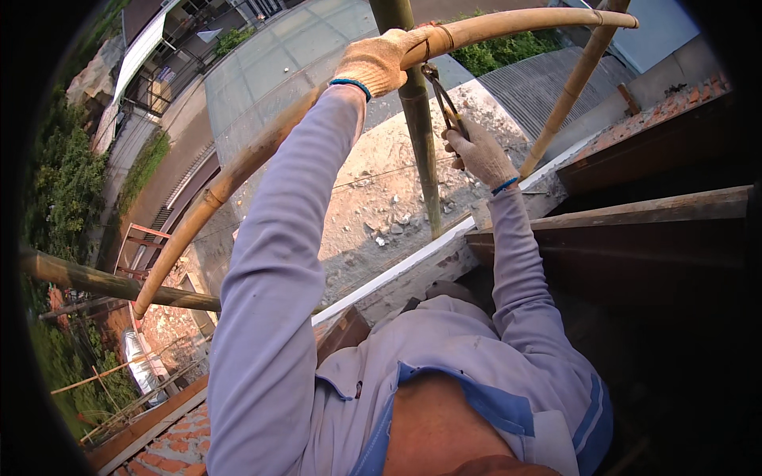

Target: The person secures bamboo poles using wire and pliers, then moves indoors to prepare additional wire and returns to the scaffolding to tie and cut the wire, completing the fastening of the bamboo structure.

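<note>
A long bamboo pole (516, 30) runs crosswise in front of me and passes an upright bamboo pole (418, 147). My left hand (375, 63), in a knitted work glove with a blue cuff, is closed round the crosswise pole just left of that crossing. Dark wire (429, 49) binds the poles there. Lower and to the right, my right hand (482, 154), gloved the same way, grips the handles of a pair of pincers (442, 99). The pincers point up, their jaws at the wire below the crosswise pole. Whether the jaws bite on the wire cannot be made out.
At right, another bamboo pole (573, 91) slants upward; a thicker one (119, 284) juts in at left. A pale concrete ledge (397, 274) crosses before my body. Beyond it, far below, lies rubble-strewn ground (381, 202). Dark brown boards (635, 234) stand at right, brickwork (171, 451) at lower left.
</note>
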`<state>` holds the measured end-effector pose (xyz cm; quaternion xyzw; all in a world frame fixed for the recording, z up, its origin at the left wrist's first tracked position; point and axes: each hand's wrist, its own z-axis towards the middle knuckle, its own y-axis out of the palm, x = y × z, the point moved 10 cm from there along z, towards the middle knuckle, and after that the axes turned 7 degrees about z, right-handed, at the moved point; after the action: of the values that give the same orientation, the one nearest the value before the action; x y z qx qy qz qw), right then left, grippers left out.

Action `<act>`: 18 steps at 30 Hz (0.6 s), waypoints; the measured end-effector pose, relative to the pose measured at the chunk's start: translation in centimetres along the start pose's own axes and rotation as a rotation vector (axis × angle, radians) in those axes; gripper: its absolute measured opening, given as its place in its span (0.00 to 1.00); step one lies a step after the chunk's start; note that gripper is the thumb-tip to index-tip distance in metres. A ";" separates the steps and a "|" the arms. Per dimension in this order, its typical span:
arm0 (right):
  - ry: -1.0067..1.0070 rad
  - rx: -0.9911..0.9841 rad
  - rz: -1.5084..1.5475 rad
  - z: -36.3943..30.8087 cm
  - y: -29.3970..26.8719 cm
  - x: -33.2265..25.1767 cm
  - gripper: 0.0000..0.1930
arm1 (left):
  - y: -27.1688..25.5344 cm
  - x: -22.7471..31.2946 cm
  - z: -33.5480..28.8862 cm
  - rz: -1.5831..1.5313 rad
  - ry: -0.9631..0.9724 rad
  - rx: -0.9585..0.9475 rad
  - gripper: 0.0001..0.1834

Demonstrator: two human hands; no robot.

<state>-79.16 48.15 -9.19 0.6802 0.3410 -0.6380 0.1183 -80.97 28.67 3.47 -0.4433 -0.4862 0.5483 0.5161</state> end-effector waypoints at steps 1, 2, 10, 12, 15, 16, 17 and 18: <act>-0.011 0.010 -0.054 0.1 0.2 0.1 0.21 | 0.2 -0.1 0.1 0.007 -0.009 -0.012 0.45; -0.047 0.027 -0.105 0.1 0.2 -0.1 0.20 | -0.1 0.3 0.0 -0.002 0.027 0.029 0.45; -0.070 0.100 -0.098 -0.1 1.7 -0.7 0.17 | 0.0 0.3 -0.1 0.018 0.060 0.113 0.43; -0.002 0.073 -0.053 -0.5 2.1 -0.6 0.17 | -0.2 0.5 -0.2 0.029 0.078 0.134 0.41; 0.032 -0.182 0.495 -1.1 4.1 -1.3 0.17 | -0.3 0.5 -0.2 0.023 0.084 0.121 0.41; 0.106 -0.261 0.718 -1.3 4.8 -1.2 0.20 | -0.2 0.5 -0.2 0.014 0.088 0.113 0.41; 0.144 -0.326 0.894 -1.5 5.3 -1.4 0.20 | -0.1 0.4 -0.1 0.006 0.090 0.107 0.41; 0.149 -0.432 1.087 -1.7 6.1 -2.2 0.20 | 0.2 0.3 0.0 0.011 0.083 0.081 0.41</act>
<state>-73.95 44.02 -8.53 0.7607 0.0733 -0.3524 0.5401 -81.02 28.93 3.28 -0.4472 -0.4393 0.5513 0.5505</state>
